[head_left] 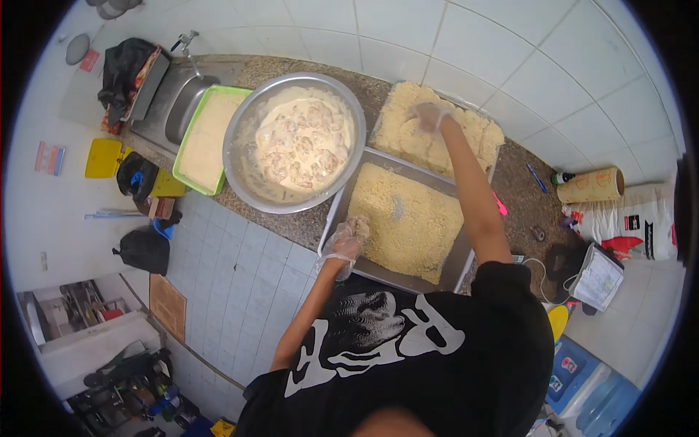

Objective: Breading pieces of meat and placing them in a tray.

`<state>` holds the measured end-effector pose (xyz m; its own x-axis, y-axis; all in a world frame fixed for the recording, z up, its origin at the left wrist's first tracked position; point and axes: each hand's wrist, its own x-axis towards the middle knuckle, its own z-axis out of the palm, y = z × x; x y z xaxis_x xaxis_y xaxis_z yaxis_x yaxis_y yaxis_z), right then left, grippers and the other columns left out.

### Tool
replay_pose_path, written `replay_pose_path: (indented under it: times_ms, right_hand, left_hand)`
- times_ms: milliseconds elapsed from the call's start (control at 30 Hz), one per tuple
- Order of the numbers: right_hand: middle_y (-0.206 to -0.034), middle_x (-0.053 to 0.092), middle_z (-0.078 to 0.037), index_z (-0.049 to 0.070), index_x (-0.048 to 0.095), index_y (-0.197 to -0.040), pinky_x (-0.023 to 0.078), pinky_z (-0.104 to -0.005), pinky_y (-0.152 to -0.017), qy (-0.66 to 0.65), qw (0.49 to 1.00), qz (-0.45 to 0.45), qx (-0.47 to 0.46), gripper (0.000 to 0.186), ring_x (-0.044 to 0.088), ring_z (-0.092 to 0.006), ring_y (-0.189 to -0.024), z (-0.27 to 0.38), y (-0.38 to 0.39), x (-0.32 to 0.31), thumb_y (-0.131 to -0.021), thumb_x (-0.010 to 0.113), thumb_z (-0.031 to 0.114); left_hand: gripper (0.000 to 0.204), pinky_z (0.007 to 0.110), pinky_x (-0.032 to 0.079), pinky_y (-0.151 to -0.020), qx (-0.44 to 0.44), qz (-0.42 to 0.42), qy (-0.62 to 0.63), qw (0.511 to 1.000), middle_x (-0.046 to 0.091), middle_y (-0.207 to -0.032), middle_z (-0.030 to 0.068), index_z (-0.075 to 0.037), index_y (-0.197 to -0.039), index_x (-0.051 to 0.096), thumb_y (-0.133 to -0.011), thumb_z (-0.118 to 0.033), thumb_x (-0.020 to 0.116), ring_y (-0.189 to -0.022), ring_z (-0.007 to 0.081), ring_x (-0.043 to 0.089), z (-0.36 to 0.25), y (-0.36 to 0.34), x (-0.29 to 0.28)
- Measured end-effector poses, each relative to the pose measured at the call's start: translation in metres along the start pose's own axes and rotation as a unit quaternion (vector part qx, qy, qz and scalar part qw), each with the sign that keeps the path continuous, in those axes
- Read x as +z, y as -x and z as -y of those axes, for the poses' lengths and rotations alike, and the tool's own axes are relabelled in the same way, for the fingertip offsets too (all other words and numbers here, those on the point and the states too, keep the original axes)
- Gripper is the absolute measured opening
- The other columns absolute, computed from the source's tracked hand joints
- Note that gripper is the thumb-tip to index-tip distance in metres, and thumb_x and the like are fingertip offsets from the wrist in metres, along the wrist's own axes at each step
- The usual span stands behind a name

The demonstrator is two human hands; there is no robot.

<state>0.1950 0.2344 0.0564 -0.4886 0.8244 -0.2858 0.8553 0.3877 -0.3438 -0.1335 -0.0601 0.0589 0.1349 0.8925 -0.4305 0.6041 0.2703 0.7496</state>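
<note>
My gloved left hand [346,244] grips a crumb-coated piece [357,226] at the left edge of a grey tray [457,269] spread with yellow crumbs [408,226]. In a second tray [496,162] behind it are crumb-covered pieces [473,138]; my gloved right hand [431,116] is over these, touching or just above them, its fingers too blurred to make out. A large steel bowl [240,182] holds lumpy pieces in pale batter [298,138], left of the crumb trays. Left of the bowl sits a green-rimmed tray [183,183] of pale powder.
A sink [182,102] with a tap, yellow bins [103,156] and black bags [140,249] are at left. On the right lie a blue pen [537,178], a cardboard roll [590,186] and a clipboard with paper [598,277]. A water jug [608,408] stands lower right.
</note>
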Motion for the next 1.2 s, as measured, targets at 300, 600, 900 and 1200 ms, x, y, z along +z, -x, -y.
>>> replay_pose_path:
  times_ms: [300, 600, 900, 1200]
  right_hand:
    - [-0.104, 0.066, -0.015, 0.008, 0.064, -0.111, 0.047, -0.0415, -0.091, 0.270, 0.962, -0.043, -0.012, 0.036, 0.061, -0.0344, -0.100, 0.004, 0.010, 0.069, -0.090, 0.046, 0.032]
    - [-0.101, 0.066, -0.022, 0.006, 0.067, -0.104, 0.047, -0.0411, -0.090, 0.030, 0.999, -0.012, -0.018, 0.027, 0.062, -0.0351, -0.099, 0.251, -0.075, 0.029, -0.089, 0.048, 0.017]
    - [-0.106, 0.066, -0.018, 0.002, 0.062, -0.114, 0.047, -0.0379, -0.089, -0.211, 0.954, -0.211, -0.014, 0.030, 0.063, -0.0333, -0.101, 0.299, -0.048, -0.007, -0.088, 0.052, 0.013]
    - [-0.105, 0.063, -0.008, 0.000, 0.056, -0.118, 0.050, -0.0338, -0.074, -0.694, 0.495, -0.348, 0.389, 0.037, 0.061, -0.0219, -0.088, 0.258, 0.168, 0.146, -0.099, 0.041, 0.027]
  left_hand:
    - [0.051, 0.046, 0.034, -0.103, 0.013, 0.044, 0.025, 0.999, 0.054, -0.121, 0.0230, -0.012, -0.129, 0.051, -0.088, -0.043, 0.053, -0.118, 0.0414, 0.047, 0.000, -0.003, -0.019]
    - [0.041, 0.047, 0.046, -0.088, 0.204, 0.115, -0.040, 0.971, 0.059, -0.110, 0.0293, 0.000, -0.122, 0.050, -0.089, -0.025, 0.048, -0.098, 0.0409, 0.060, -0.025, -0.009, -0.078]
    - [0.049, 0.041, 0.049, -0.085, 0.260, 0.191, -0.324, 0.889, 0.062, -0.110, 0.0243, 0.002, -0.135, 0.042, -0.092, -0.022, 0.044, -0.098, 0.0362, 0.063, 0.001, -0.093, 0.016]
    - [0.061, 0.034, 0.022, -0.113, 0.024, 0.230, 0.380, 0.895, 0.031, -0.152, 0.0080, -0.007, -0.146, 0.031, -0.099, -0.044, 0.034, -0.137, 0.0212, 0.029, -0.082, -0.029, 0.031]
